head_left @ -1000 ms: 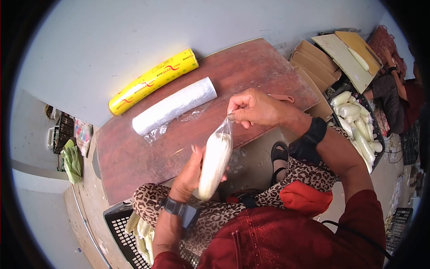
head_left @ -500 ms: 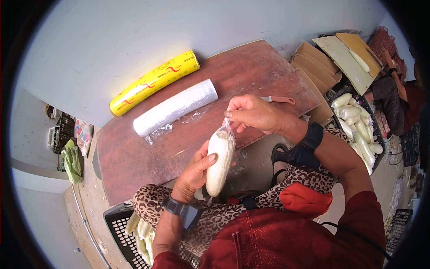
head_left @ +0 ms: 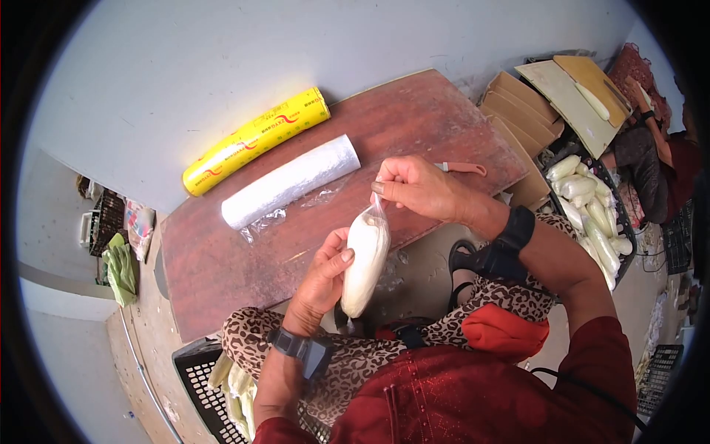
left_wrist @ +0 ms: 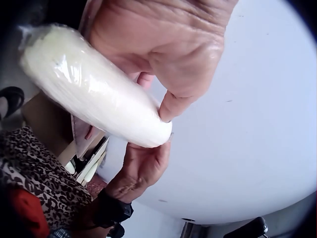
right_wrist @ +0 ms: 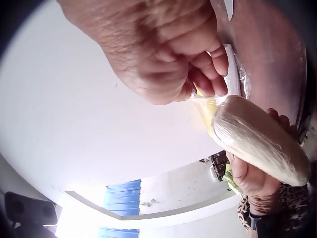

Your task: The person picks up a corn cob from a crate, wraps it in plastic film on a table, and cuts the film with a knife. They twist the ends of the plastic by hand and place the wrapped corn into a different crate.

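Observation:
A pale, long vegetable (head_left: 365,259) wrapped in clear film is held above the table's near edge, tilted with its upper end toward the wall. My left hand (head_left: 323,275) grips its side, thumb on the near face; the fingers behind it are mostly hidden. With thumb and fingers my right hand (head_left: 423,190) pinches the gathered film above the top end. In the right wrist view the film stretches from the right hand (right_wrist: 163,54) to the wrapped vegetable (right_wrist: 257,139). The left wrist view shows film bunched at the other end of the vegetable (left_wrist: 94,89).
On the table (head_left: 244,288) lie a clear film roll (head_left: 290,181), a yellow roll (head_left: 255,140) and a knife with a pinkish handle (head_left: 466,169). Crates of pale vegetables stand at lower left (head_left: 198,381) and right (head_left: 630,248). Cardboard (head_left: 520,115) and another person (head_left: 651,159) are at right.
The vegetable has risen slightly and stands a little more upright than a second ago. My left hand has shifted up along it, and the right hand has moved slightly, still pinching the film.

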Demonstrator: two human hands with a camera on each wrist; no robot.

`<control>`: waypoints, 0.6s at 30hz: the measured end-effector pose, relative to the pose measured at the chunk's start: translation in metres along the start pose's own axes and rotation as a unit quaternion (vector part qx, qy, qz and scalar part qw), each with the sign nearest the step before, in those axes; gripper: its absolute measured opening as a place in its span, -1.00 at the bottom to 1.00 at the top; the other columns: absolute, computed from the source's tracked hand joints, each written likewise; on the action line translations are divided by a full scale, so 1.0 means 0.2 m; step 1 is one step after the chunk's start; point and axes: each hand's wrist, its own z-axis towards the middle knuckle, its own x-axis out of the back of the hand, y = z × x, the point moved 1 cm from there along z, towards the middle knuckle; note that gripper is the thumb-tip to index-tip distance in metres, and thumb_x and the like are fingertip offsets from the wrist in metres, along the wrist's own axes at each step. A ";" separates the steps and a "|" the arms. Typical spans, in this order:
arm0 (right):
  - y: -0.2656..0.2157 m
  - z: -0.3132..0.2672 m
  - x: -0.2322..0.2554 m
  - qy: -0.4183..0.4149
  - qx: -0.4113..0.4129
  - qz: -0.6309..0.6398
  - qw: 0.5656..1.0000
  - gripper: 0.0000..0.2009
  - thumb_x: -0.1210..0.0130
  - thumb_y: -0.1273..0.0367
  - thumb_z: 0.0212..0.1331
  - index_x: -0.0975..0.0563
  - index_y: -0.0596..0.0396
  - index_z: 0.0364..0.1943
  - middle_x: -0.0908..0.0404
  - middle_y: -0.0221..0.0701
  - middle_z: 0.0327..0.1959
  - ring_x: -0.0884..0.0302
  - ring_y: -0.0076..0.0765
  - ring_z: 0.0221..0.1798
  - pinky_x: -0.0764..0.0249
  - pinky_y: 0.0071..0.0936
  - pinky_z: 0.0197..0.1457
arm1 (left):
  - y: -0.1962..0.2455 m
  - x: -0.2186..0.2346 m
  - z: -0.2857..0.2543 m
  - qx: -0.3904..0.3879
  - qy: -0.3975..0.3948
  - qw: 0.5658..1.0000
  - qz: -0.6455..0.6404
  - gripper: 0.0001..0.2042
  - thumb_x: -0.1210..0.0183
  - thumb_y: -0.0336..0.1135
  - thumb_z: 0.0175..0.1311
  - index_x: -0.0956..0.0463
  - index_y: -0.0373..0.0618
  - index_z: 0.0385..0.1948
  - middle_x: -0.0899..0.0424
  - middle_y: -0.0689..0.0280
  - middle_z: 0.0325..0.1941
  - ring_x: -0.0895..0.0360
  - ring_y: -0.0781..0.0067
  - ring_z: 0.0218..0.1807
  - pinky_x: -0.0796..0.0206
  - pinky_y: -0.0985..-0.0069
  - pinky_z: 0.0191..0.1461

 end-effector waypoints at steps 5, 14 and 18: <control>0.01 0.00 -0.01 -0.032 0.013 -0.019 0.999 -0.83 -0.03 0.38 0.37 -0.51 0.20 -0.33 -0.61 -0.44 -0.39 -0.54 -0.62 -0.32 -0.49 -0.59 -0.23 | 0.04 0.02 -0.02 0.080 -0.038 0.996 0.022 -0.37 -0.33 -0.28 0.18 -0.27 -0.18 0.28 -0.57 0.27 0.10 -0.55 0.48 0.06 -0.41 0.50 0.15; -0.01 -0.02 -0.04 0.002 -0.005 0.018 1.000 -0.90 -0.09 0.45 0.31 -0.46 0.17 -0.34 -0.56 -0.45 -0.46 -0.51 -0.65 -0.43 -0.46 -0.62 -0.37 | 0.03 -0.03 -0.02 0.027 0.008 0.990 0.135 -0.47 -0.39 -0.43 0.08 -0.34 -0.13 0.10 -0.56 0.36 0.02 -0.50 0.56 0.04 -0.34 0.50 0.17; -0.01 -0.02 -0.03 0.022 -0.053 0.066 0.996 -0.91 -0.11 0.47 0.28 -0.43 0.15 -0.30 -0.55 -0.45 -0.46 -0.51 -0.65 -0.46 -0.43 -0.67 -0.45 | 0.04 -0.09 -0.01 -0.052 0.042 0.971 0.231 -0.51 -0.32 -0.34 0.20 -0.34 -0.15 0.15 -0.56 0.35 0.04 -0.48 0.58 0.06 -0.33 0.51 0.18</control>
